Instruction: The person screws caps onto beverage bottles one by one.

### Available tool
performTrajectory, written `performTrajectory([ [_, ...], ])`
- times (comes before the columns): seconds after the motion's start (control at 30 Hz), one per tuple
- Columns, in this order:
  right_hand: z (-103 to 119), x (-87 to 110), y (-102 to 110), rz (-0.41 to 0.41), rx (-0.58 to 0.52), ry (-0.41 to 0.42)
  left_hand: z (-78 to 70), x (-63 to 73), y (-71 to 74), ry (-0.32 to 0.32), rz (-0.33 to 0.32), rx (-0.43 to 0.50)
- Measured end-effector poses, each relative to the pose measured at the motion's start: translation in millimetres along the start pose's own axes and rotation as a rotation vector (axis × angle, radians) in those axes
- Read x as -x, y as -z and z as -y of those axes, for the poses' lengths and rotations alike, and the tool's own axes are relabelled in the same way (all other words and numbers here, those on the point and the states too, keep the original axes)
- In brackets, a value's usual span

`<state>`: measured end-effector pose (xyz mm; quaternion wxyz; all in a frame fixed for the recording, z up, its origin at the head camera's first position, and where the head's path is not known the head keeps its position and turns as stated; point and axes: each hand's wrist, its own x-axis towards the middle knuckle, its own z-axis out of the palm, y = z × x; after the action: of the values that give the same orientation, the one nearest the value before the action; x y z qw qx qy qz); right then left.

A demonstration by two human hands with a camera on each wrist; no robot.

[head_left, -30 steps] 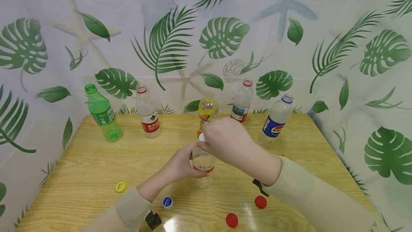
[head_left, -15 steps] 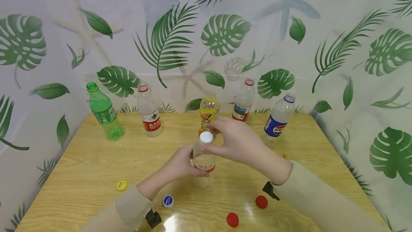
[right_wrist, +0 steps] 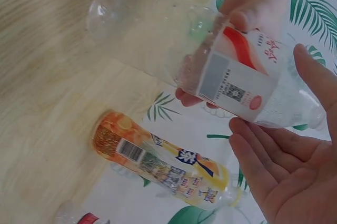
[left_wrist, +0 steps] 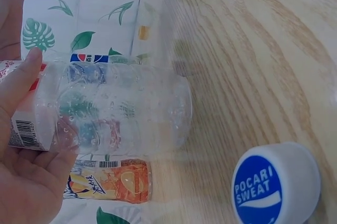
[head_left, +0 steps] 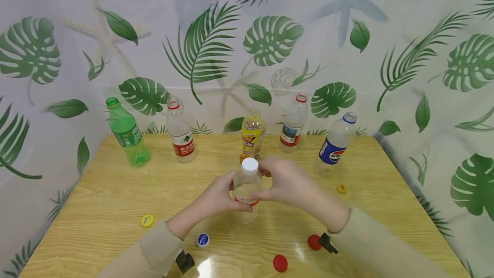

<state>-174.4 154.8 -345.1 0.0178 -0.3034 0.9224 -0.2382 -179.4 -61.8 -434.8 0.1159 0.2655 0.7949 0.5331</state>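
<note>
A clear plastic bottle (head_left: 247,180) with a red-and-white label and a white cap (head_left: 250,165) stands upright in front of me. My left hand (head_left: 216,198) grips it from the left, thumb across the label. My right hand (head_left: 287,183) is at its right side with the fingers spread and fairly straight; in the right wrist view, the fingertips (right_wrist: 239,129) lie close to the label, and contact is hard to tell. Whether the bottle's base touches the table cannot be made out. Behind it is an uncapped drink bottle with a yellow-orange label (head_left: 251,136).
Uncapped bottles line the back: a green one (head_left: 129,134), two with red labels (head_left: 183,143) (head_left: 292,130), and a Pepsi bottle (head_left: 332,149). Loose caps lie on the wooden table (head_left: 96,209): yellow (head_left: 147,221), blue-and-white (head_left: 203,240), red (head_left: 280,263) (head_left: 314,242), and orange-yellow (head_left: 341,188).
My right hand has let go of the white cap and moved down to the bottle's right side, uncovering the cap. My left hand keeps its grip on the bottle.
</note>
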Motion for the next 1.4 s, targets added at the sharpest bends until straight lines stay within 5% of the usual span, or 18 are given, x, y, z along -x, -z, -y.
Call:
performTrajectory([
  [0.47,1,-12.3,-4,-0.044,-0.006,-0.023,-1.3,-11.6,32.0,-0.009,0.141,-0.012],
  [1.07,7,-8.7,-9,-0.068,0.038,-0.008,-16.4,0.2,41.6,0.013,0.028,-0.098],
  [1.4,20,-4.3,-15,-0.095,0.011,-0.014,-16.6,11.6,47.1,-0.031,0.017,-0.127],
])
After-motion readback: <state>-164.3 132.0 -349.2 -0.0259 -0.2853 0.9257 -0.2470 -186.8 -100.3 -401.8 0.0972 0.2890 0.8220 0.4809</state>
